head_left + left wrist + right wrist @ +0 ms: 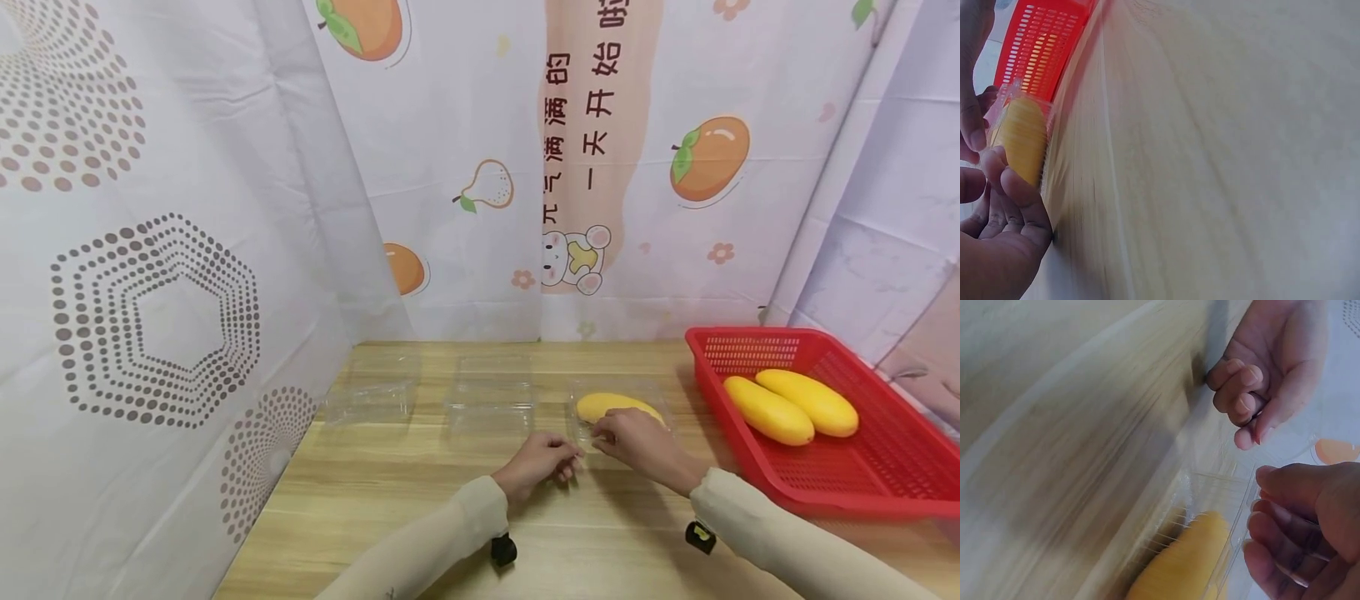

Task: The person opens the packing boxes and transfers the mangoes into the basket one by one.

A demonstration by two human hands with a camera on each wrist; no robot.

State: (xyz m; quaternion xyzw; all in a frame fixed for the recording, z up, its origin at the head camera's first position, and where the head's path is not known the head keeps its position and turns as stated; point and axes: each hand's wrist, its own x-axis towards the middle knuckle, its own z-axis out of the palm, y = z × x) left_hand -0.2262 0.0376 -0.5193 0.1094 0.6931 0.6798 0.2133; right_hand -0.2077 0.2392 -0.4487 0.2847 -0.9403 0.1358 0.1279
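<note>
A clear plastic container point(622, 385) sits on the wooden table point(420, 500) with one yellow mango point(607, 406) inside it. Both hands are at its near edge. My left hand point(573, 462) has its fingers curled and pinches the near-left corner of the plastic; in the left wrist view this left hand point(985, 150) is right beside the mango point(1022, 140). My right hand point(607, 437) grips the near rim in front of the mango. The right wrist view shows the right hand point(1260, 506) on the clear rim point(1216, 487), the mango point(1185, 569) below, and the left hand point(1250, 425) opposite.
A red basket point(750, 333) stands at the right with two more mangoes point(768, 410) in it. Two empty clear containers point(371, 396) point(489, 392) lie in a row to the left. Printed curtains close off the back and both sides.
</note>
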